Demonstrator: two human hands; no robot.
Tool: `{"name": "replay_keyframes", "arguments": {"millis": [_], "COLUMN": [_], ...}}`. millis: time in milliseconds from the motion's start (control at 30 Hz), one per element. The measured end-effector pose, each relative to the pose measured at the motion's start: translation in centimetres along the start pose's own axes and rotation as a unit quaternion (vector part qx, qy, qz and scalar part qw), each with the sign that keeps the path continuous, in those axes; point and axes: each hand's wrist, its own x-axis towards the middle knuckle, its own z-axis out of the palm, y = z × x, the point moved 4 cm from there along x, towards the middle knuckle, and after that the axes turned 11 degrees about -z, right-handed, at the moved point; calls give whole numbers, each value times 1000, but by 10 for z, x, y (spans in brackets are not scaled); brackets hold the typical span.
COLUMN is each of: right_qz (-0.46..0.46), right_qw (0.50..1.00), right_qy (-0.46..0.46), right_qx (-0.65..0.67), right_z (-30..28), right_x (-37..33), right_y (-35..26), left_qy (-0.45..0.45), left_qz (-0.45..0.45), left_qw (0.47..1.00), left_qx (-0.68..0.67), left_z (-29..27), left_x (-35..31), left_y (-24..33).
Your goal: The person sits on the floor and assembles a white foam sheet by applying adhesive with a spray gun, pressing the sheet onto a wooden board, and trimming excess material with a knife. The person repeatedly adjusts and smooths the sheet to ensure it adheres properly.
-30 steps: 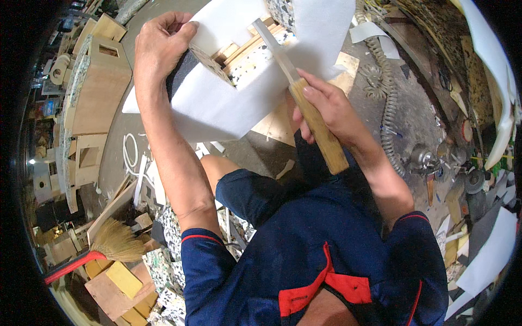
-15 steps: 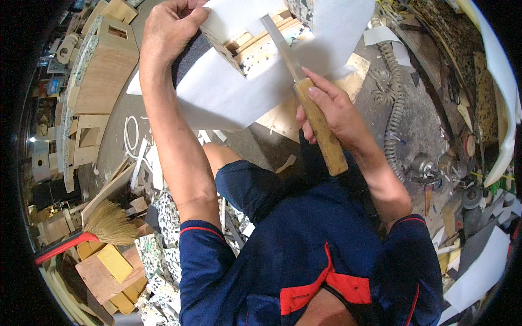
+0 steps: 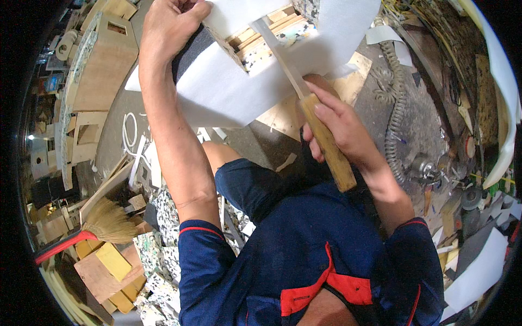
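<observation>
In my right hand [image 3: 348, 125] is a knife [image 3: 329, 146] with a long, thin metal blade and a worn wooden handle. Its blade points up and left, the tip over a recess in a wooden frame [image 3: 267, 26] lined with speckled foam. White sheeting [image 3: 228, 98], apparently foam, covers the piece around that recess. At the upper left, my left hand [image 3: 168, 32] is closed, thumb and fingers pinching the sheeting's edge beside a dark grey strip [image 3: 191, 54]. Its fingertips are partly cut off by the top of the picture.
Wooden frame pieces [image 3: 100, 70] stand at the left. A broom [image 3: 109, 223] and speckled foam offcuts [image 3: 163, 261] lie at lower left. On the right are a coiled air hose [image 3: 396, 108] and scraps. A flat board [image 3: 283, 117] lies under the work.
My right hand and the knife have drawn down and slightly right, toward my body. The blade tip has shifted left a little over the recess. My left hand has hardly moved.
</observation>
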Motion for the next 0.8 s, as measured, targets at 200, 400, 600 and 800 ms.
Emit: {"name": "replay_keyframes", "arguments": {"millis": [200, 400, 600, 800], "right_qz": [11, 39, 32, 54], "right_qw": [1000, 999, 999, 997], "right_qy": [-13, -23, -38, -47], "right_qx": [-1, -22, -18, -36], "right_z": [-3, -2, 3, 5], "right_x": [-6, -9, 5, -7], "right_y": [2, -2, 1, 1], "left_qy": [-11, -12, -22, -29], "left_qz": [2, -4, -18, -32], "left_qw": [1000, 1000, 999, 998], "left_qx": [1, -8, -25, -50], "left_z": [0, 0, 1, 1], "left_x": [1, -2, 0, -1], "left_y": [3, 6, 5, 1]}}
